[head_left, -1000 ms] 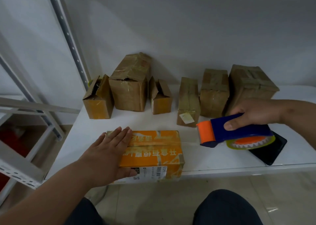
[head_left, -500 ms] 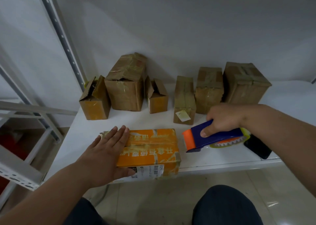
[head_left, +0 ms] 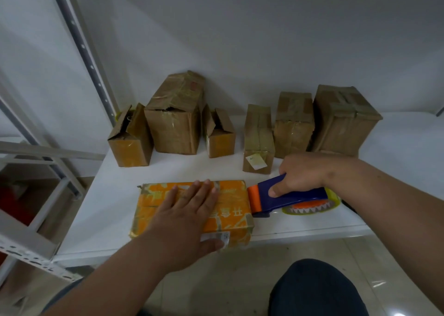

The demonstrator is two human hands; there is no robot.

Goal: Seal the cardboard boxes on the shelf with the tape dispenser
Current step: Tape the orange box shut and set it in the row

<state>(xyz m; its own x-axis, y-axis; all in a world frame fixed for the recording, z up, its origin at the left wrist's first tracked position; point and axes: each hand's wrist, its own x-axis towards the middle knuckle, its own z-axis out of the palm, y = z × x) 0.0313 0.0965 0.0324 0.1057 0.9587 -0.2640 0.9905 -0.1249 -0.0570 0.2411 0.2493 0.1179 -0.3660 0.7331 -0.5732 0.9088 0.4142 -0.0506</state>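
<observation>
Orange box (head_left: 230, 207) lies flat at the near edge of the white shelf (head_left: 396, 171), left of centre. Looks light and fairly stiff, glossy with old tape so likely slippery; best pinned from above with a flat palm, not gripped by the sides. Left hand (head_left: 185, 214) does that: fingers straight and spread, pressing on the box top, thumb down the near face. Right hand (head_left: 302, 178) has its fingers curled round the blue handle of the tape dispenser (head_left: 288, 199). Its orange nose sits against the box's right end; whether tape is stuck there yet is hard to tell. Dispenser is rigid plastic, handle is the place to hold, toothed blade kept off skin. Six brown boxes (head_left: 175, 125) stand along the far wall, two small ones with flaps open.

Versus a second ago: the dispenser was well right of the box and clear of it, now at its edge; the left hand has slid right, further onto the top.
</observation>
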